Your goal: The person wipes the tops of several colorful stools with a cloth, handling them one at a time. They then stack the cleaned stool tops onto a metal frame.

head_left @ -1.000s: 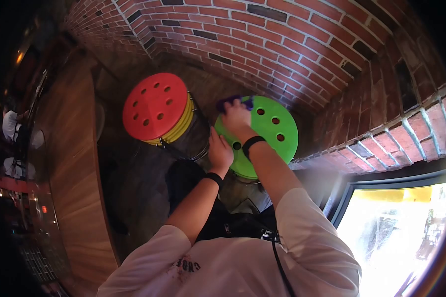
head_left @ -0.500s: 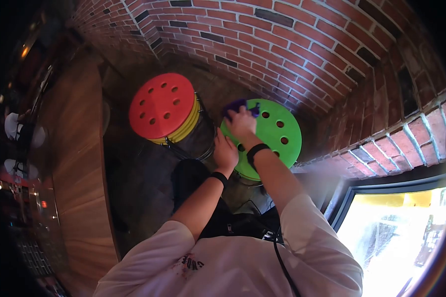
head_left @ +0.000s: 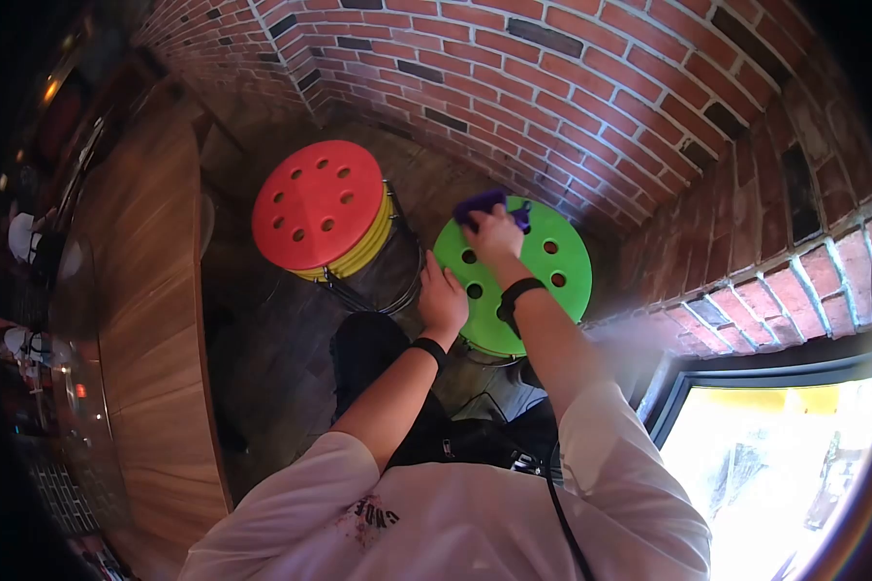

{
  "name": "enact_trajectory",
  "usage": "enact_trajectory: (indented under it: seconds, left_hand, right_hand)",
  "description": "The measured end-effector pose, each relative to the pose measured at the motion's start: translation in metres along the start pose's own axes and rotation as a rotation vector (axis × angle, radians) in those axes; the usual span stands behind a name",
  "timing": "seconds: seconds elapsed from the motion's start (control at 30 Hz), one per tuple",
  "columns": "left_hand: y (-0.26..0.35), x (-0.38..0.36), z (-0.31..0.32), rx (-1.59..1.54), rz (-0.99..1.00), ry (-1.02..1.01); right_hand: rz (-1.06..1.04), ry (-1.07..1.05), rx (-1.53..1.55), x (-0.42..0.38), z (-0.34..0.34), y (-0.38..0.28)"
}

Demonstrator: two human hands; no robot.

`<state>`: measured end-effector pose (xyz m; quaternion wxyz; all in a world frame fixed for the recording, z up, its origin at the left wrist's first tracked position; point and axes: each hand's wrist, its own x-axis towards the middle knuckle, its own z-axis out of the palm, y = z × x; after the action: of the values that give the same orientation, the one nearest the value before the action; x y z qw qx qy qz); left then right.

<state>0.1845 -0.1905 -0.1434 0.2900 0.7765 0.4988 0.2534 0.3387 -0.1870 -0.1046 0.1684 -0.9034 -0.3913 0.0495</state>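
Observation:
A purple cloth (head_left: pixel 484 203) lies bunched on the far edge of a round green stool (head_left: pixel 552 232) with holes in its seat. My right hand (head_left: pixel 496 234) presses down on the cloth, fingers closed over it. At the seat's near left rim, my left hand (head_left: pixel 443 298) holds the edge, with the thumb on top and the fingers along the side. To the left stands a stack of stools, with a red seat (head_left: pixel 315 208) on top and yellow seats (head_left: pixel 360 254) below it.
A wooden table (head_left: pixel 155 339) runs along the left. Behind the stools rises a brick wall (head_left: pixel 552 92), which turns along the right side. A bright window (head_left: pixel 775 465) is at the lower right. Dark flooring (head_left: pixel 271 329) shows between the table and the stools.
My right hand and the purple cloth have moved a little to the right over the green seat, baring holes at its left. My left hand has stayed at the rim.

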Motion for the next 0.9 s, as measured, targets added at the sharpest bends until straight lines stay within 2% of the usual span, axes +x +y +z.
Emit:
enact_trajectory:
  seconds: [0.07, 0.17, 0.33, 0.47, 0.63, 0.77, 0.9]
  left_hand:
    - [-0.001, -0.001, -0.002, 0.003, 0.003, -0.013]
    - [0.003, -0.002, -0.005, -0.003, 0.008, -0.015]
    - [-0.004, 0.001, -0.001, -0.031, 0.034, 0.010]
    - [-0.007, 0.000, 0.006, -0.063, 0.056, 0.047]
    - [0.001, 0.001, -0.005, -0.016, -0.011, -0.031]
    - [-0.006, 0.000, 0.001, -0.076, 0.015, -0.001]
    - [-0.003, -0.001, -0.002, -0.055, 0.016, 0.003]
  right_hand:
    - [-0.096, 0.004, 0.038, -0.009, 0.013, -0.012]
    - [-0.033, -0.050, 0.072, 0.006, -0.001, -0.007]
    - [0.112, -0.014, 0.051, 0.030, 0.002, -0.002]
    - [-0.108, -0.028, 0.093, -0.003, 0.006, -0.012]
    - [-0.059, -0.063, 0.096, 0.012, -0.006, -0.009]
    - [0.095, 0.056, 0.043, 0.019, -0.012, 0.036]
    - [0.121, 0.134, -0.062, -0.007, -0.033, 0.095]
